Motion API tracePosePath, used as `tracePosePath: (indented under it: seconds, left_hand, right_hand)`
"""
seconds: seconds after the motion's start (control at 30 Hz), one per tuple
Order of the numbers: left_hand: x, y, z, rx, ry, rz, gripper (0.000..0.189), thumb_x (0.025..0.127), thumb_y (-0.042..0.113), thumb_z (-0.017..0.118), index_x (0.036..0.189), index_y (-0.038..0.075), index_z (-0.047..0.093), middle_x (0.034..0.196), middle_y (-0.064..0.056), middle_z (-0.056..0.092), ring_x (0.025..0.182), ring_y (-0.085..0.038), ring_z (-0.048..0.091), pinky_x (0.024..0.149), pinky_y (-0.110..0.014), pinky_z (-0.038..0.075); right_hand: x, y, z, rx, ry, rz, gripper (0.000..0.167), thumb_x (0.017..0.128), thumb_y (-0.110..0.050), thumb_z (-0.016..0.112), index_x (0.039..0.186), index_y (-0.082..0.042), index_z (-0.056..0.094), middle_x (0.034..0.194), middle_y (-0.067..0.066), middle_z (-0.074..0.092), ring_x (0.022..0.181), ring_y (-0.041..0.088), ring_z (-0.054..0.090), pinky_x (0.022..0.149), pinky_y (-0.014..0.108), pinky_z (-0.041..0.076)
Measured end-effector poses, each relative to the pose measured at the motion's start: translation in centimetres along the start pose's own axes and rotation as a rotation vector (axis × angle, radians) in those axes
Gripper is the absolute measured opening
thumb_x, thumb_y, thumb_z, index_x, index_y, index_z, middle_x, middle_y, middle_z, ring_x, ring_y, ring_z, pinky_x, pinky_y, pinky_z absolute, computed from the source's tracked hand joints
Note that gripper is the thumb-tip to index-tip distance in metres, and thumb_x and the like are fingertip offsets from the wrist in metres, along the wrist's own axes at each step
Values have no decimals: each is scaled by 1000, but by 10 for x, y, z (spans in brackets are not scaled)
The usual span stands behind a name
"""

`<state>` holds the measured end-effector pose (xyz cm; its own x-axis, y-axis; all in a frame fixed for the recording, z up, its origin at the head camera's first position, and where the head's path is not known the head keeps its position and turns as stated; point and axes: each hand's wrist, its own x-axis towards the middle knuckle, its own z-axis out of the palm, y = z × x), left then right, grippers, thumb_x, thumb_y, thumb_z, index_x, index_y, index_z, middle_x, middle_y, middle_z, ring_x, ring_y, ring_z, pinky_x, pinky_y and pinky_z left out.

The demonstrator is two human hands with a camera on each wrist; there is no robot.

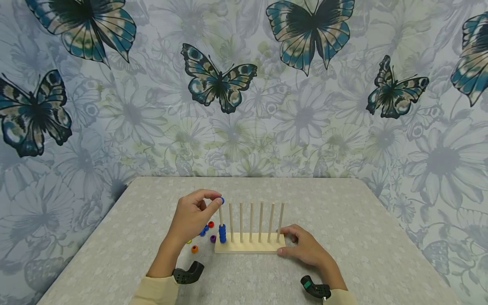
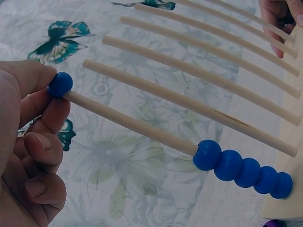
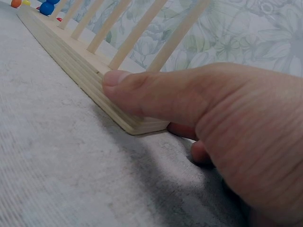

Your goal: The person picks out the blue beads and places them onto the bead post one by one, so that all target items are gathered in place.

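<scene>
A pale wooden base (image 1: 249, 248) carries a row of several upright pegs (image 1: 250, 222). On the leftmost peg, a stack of several blue beads (image 2: 228, 165) sits at the bottom. My left hand (image 1: 192, 216) pinches one more blue bead (image 2: 60, 85) between thumb and fingertip at the top of that same peg; the bead meets the peg's tip. The other pegs are bare. My right hand (image 1: 305, 245) grips the right end of the base, its thumb (image 3: 142, 92) along the front edge and the other fingers behind, partly hidden in the right wrist view.
Loose beads lie on the table left of the base: an orange bead (image 1: 195, 249), a purple bead (image 1: 213, 239), a red bead (image 1: 211, 224), and blue ones (image 1: 204, 230), with a yellow one (image 1: 189, 241) partly behind the left wrist. A butterfly-patterned cloth (image 1: 244, 140) hangs behind the table (image 1: 324, 199).
</scene>
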<state>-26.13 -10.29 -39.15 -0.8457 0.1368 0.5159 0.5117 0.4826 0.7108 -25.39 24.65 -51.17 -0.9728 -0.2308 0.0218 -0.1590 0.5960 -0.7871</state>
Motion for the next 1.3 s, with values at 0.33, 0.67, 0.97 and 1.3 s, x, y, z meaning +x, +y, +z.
tracePosePath:
  seconds: [0.33, 0.67, 0.97, 1.3]
  left_hand:
    - [0, -2, 0, 12, -6, -10, 18, 94, 45, 68, 106, 33, 74, 94, 14, 69, 52, -14, 46, 44, -28, 39]
    - [-1, -2, 0, 20, -5, -9, 17, 94, 44, 68, 106, 32, 74, 95, 14, 70, 52, -14, 47, 43, -28, 39]
    - [0, 0, 2, 46, 3, -34, 20, 94, 47, 67, 105, 31, 74, 98, 14, 71, 51, -13, 47, 43, -28, 39]
    - [0, -3, 2, 49, 3, -31, 26, 94, 47, 67, 105, 26, 76, 95, 13, 71, 52, -13, 48, 44, -28, 40]
  right_hand:
    - [-1, -2, -1, 2, -2, 4, 56, 74, -41, 88, 123, -27, 66, 104, -2, 58, 93, 19, 44, 76, 30, 39]
    - [-1, -1, 0, -5, 5, -6, 55, 74, -42, 88, 122, -27, 66, 103, -3, 58, 92, 18, 44, 75, 29, 39]
    - [0, -1, 1, -7, 3, -12, 55, 73, -41, 88, 122, -26, 67, 105, -4, 59, 91, 18, 44, 74, 28, 39]
    - [0, 0, 1, -19, 1, -19, 55, 74, -42, 87, 123, -26, 67, 104, -4, 59, 91, 18, 45, 75, 28, 39]
